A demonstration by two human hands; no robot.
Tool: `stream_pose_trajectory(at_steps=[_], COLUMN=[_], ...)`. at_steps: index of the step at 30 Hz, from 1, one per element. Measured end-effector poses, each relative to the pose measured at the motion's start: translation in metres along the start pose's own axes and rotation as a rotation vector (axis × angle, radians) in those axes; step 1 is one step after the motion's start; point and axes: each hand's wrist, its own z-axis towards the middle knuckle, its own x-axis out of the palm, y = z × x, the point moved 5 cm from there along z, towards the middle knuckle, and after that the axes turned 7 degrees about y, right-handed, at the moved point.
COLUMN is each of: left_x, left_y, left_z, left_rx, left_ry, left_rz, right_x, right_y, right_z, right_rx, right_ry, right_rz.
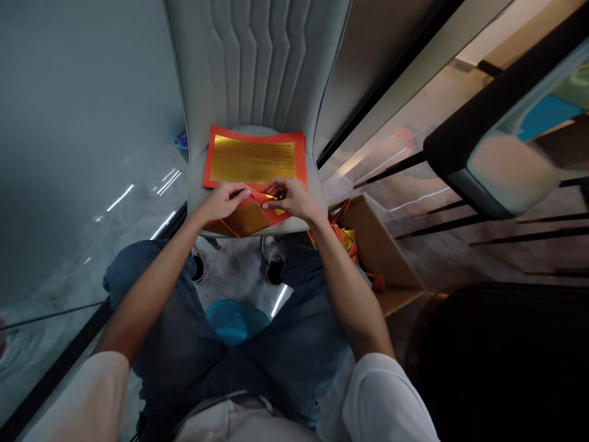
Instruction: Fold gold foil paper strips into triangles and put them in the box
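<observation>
Both hands work on one sheet of red-and-gold paper, partly folded, at the front edge of a grey chair seat. My left hand pinches its upper left part between thumb and fingers. On the other side, my right hand grips the paper's right part, its fingers curled. Just beyond the hands, flat red sheets with a gold panel lie on the seat, seemingly stacked.
The grey chair stands in front of my knees. At the right, an open cardboard box holds folded red-and-gold paper pieces. A blue round stool shows between my legs. Another chair is further right.
</observation>
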Motion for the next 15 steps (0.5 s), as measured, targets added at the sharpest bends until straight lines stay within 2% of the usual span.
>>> stream_pose_trajectory(at_steps=[4,7,11,15], left_x=[-0.003,-0.005,-0.011,-0.011], left_y=[-0.003,-0.003,-0.005,-0.007], left_z=[-0.002,-0.003,-0.007,-0.011], left_rx=[-0.016,-0.025,-0.002,0.007], left_ry=[-0.06,-0.089,-0.07,-0.037], left_rz=[0.036,0.091,0.108,0.185], right_x=[0.004,0.003,0.0,0.0], right_y=[0.005,0.007,0.003,0.006], right_z=[0.002,0.001,-0.005,-0.006], right_rx=[-0.015,-0.006,0.04,0.055], right_ry=[-0.03,0.024,0.168,0.15], right_rz=[-0.042,-0.053,-0.014,-0.074])
